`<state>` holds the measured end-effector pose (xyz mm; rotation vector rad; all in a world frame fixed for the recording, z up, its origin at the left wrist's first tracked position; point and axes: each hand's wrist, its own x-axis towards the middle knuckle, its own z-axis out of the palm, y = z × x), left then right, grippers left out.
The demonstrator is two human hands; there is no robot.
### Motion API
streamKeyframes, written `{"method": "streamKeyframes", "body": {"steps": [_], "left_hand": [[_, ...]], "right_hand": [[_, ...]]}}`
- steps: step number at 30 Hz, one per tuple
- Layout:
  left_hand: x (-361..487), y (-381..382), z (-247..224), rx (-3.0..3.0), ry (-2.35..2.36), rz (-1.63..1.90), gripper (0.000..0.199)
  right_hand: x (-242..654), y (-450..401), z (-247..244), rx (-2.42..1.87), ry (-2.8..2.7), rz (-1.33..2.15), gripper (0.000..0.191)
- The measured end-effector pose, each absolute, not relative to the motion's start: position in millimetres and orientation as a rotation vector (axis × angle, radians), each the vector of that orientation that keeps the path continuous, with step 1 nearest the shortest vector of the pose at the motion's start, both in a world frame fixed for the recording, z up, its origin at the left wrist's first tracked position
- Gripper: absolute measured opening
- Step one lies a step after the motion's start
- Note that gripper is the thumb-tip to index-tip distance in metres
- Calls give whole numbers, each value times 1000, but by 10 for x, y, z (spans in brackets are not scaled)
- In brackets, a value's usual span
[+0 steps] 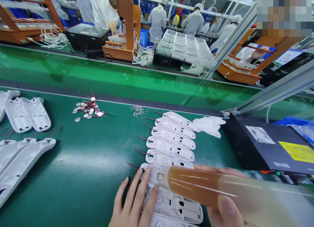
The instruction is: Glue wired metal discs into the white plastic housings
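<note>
My right hand (228,210) is wrapped round a thick translucent dispensing syringe (196,184) with amber-brown contents. The syringe lies nearly level, its front end pointing left over a white plastic housing half (153,175). Its tip is hard to make out. My left hand (134,202) rests with fingers spread, fingertips on that housing half and the neighbouring one (171,204). Beyond them runs a row of similar white housing halves (169,147), most with a red wire sticking out on the left.
Small round discs with red wires (89,108) and tiny loose parts (137,110) lie toward the table's back edge. More white shells (26,114) are at left. A crumpled white glove (209,125) and a black box (260,145) stand right. People work beyond the green partition (98,71).
</note>
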<state>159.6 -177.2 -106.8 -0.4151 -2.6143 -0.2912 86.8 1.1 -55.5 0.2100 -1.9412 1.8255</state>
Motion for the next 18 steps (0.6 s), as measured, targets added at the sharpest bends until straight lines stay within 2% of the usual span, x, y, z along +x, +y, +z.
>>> {"method": "streamKeyframes", "body": {"steps": [18], "left_hand": [[1603, -1762, -1064, -403, -2639, -295, 72]], "right_hand": [[843, -30, -514, 192, -1930, 1820, 29]]}}
